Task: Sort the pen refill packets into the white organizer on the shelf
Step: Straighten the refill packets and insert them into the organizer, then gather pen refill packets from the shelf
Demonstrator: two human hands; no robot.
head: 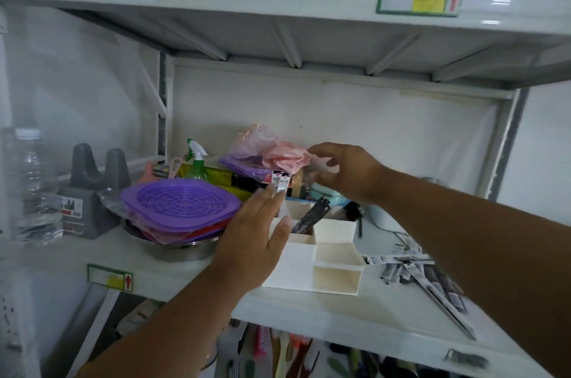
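My left hand (pixel 253 241), fingers apart, steadies the white organizer (pixel 327 257) on the shelf (pixel 355 316). My right hand (pixel 343 173), fingers loosely apart and empty, hovers behind it. Refill packets (pixel 414 266) lie just right; one packet (pixel 310 214) stands inside.

The organizer (pixel 321 257) sits on the middle shelf (pixel 355 322), near its front edge. One refill packet (pixel 309 215) stands in a back compartment, leaning toward 1 o'clock. At 3 o'clock from the organizer, a pile of refill packets (pixel 417 269) lies flat on the shelf. At 9 o'clock sits a metal bowl (pixel 173 246) with a stack of plastic lids (pixel 179 204) on it. At 11 o'clock, farther back, stands a spray bottle (pixel 197 161). At 12 o'clock, behind the organizer, a plastic bag (pixel 272 149) rests on other things. The left hand (pixel 253 241) lies against the organizer's left side. The right hand (pixel 346 170) is above and behind it, touching the bag.
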